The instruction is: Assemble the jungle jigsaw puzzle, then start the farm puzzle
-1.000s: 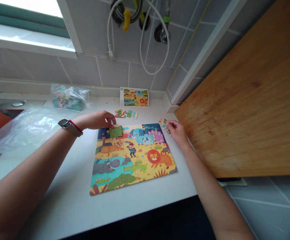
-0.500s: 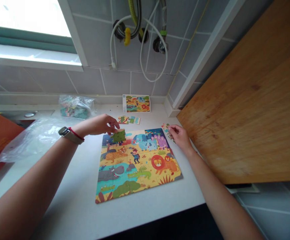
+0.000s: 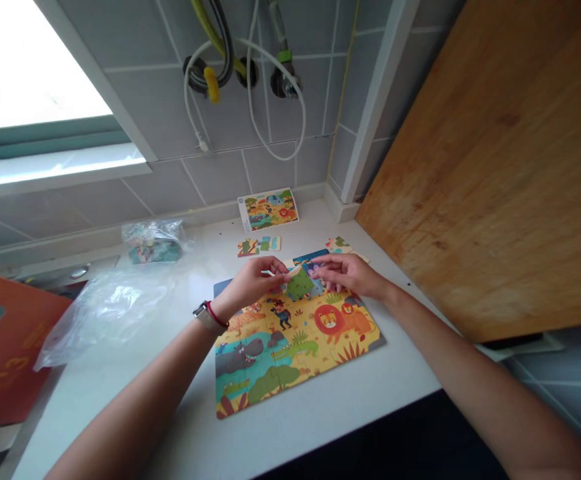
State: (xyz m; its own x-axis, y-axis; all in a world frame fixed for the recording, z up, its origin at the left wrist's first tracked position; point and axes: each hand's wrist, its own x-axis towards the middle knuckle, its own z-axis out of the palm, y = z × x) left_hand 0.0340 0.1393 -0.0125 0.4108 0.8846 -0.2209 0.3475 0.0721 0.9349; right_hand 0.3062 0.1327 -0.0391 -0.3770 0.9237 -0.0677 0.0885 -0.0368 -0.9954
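Note:
A green puzzle piece [image 3: 299, 285] with dark spots is pinched in my left hand [image 3: 260, 279], held above the upper part of the puzzle. My right hand [image 3: 349, 273] hovers close to the piece's right side, thumb and fingers apart; whether a fingertip touches it I cannot tell. Below both hands lies the animal jigsaw puzzle [image 3: 290, 357], showing lions, a hippo, crocodiles and a figure with a hat. Its upper middle is partly hidden by my hands and the held piece. Loose puzzle pieces [image 3: 259, 245] lie behind the puzzle, and more loose pieces [image 3: 339, 244] lie beyond my right hand.
A picture card [image 3: 269, 209] leans at the back wall. To the left are a clear bag of pieces [image 3: 154, 241], an empty-looking plastic bag [image 3: 105, 310] and an orange box [image 3: 17, 347]. A wooden panel [image 3: 495, 180] borders the right; hoses and a white cable [image 3: 303, 127] hang above.
My left hand has carried the green piece rightward over the puzzle. My right hand has left the loose pieces at right and come in beside it. The camera view has turned slightly.

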